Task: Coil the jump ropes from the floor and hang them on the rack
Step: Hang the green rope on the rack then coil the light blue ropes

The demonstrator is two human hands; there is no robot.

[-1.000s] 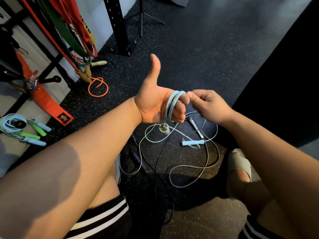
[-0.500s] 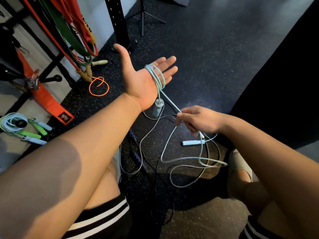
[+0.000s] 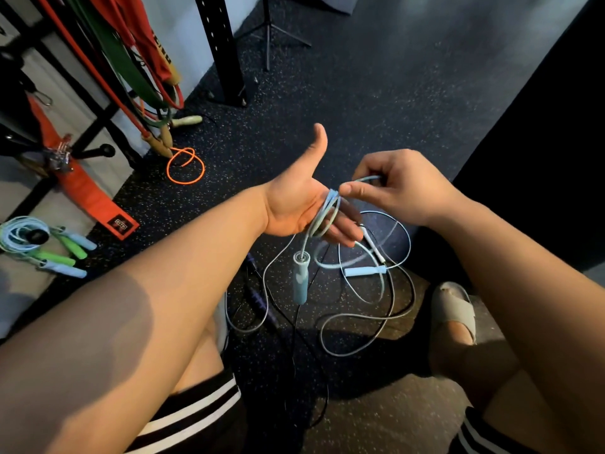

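While winding light-blue jump rope (image 3: 327, 213) round open, straight-fingered left hand (image 3: 294, 204), with right hand (image 3: 402, 188) pinching it just beside, mind handle (image 3: 300, 280) dangling below: may drag coils off fingers (image 3: 347, 228).

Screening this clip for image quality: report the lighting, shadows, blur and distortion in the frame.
Head view: dim, uneven light, the frame's right edge nearly black. Head view: a dark shadow crosses the left forearm. Head view: wide-angle stretch swells both forearms toward the lower corners. Head view: left hand, right hand and light-blue rope read sharp, its hanging handle slightly soft.
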